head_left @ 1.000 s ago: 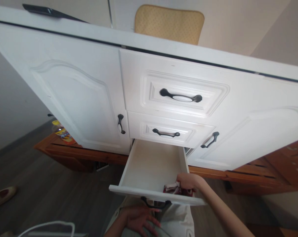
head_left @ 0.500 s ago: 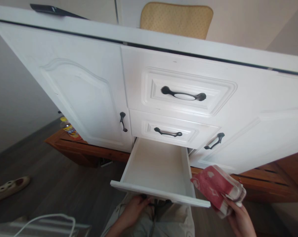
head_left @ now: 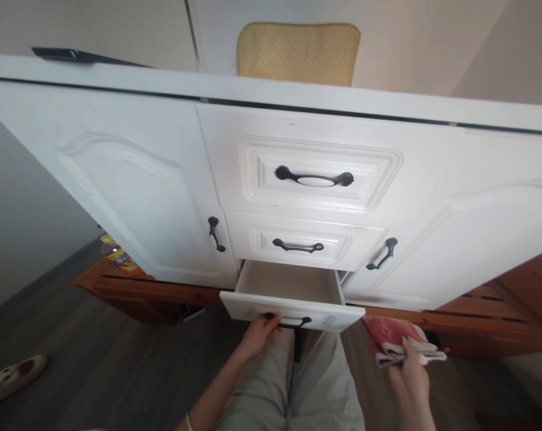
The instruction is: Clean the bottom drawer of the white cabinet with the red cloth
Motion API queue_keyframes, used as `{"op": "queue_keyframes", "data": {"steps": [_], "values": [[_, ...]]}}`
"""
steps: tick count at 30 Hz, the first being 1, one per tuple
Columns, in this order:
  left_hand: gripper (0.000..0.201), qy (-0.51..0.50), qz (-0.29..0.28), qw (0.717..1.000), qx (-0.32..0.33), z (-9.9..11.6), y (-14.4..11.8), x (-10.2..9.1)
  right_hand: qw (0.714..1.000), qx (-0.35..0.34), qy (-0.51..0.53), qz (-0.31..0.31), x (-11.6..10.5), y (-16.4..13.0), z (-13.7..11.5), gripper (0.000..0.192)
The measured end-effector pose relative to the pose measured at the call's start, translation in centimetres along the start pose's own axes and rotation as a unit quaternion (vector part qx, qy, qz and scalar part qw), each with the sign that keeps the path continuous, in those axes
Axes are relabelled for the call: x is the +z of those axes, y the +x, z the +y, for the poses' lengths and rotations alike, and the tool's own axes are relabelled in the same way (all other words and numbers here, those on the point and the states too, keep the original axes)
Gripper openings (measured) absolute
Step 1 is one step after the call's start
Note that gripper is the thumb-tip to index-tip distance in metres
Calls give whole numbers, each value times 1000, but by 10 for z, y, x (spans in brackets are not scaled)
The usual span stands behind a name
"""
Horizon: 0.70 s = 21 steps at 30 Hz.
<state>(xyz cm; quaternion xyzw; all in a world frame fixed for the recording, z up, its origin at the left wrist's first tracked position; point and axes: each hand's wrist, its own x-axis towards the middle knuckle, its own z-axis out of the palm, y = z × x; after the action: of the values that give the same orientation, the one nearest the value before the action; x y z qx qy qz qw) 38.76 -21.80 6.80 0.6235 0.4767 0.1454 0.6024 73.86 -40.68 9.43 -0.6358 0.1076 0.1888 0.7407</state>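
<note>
With the cloth (head_left: 399,341) now out and pinched in the right hand (head_left: 409,383), the left hand (head_left: 262,329), fingers curled on the handle (head_left: 288,321), has pushed the drawer (head_left: 293,299) halfway shut.

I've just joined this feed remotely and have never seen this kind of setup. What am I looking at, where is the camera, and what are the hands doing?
There is no machine here: a person wears one camera on the head, looking forward and down, so the picture shows their own arms and a white wooden cabinet from above. The left hand rests on the dark metal handle of the lowest white drawer, which stands partly open and looks empty inside. The right hand holds a folded red and white cloth beside the drawer. On the cabinet's top lie a flat black object and a yellow padded mat. A slipper sits on the dark floor.
</note>
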Motion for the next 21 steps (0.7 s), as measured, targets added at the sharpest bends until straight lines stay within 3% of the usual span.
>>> {"op": "queue_keyframes", "data": {"steps": [5, 10, 16, 21], "values": [[91, -19, 20, 999, 19, 19, 52, -7, 997, 39, 57, -35, 19, -21, 7, 54], [86, -42, 30, 998, 33, 30, 90, -12, 990, 78, 109, -51, 13, -32, 9, 58], [78, -31, 42, 997, 52, 29, 103, -22, 992, 72, 102, -24, 12, -42, 11, 60], [86, -36, 74, 995, 62, 10, 91, -5, 998, -9, 68, -4, 44, -49, 11, 58]]}}
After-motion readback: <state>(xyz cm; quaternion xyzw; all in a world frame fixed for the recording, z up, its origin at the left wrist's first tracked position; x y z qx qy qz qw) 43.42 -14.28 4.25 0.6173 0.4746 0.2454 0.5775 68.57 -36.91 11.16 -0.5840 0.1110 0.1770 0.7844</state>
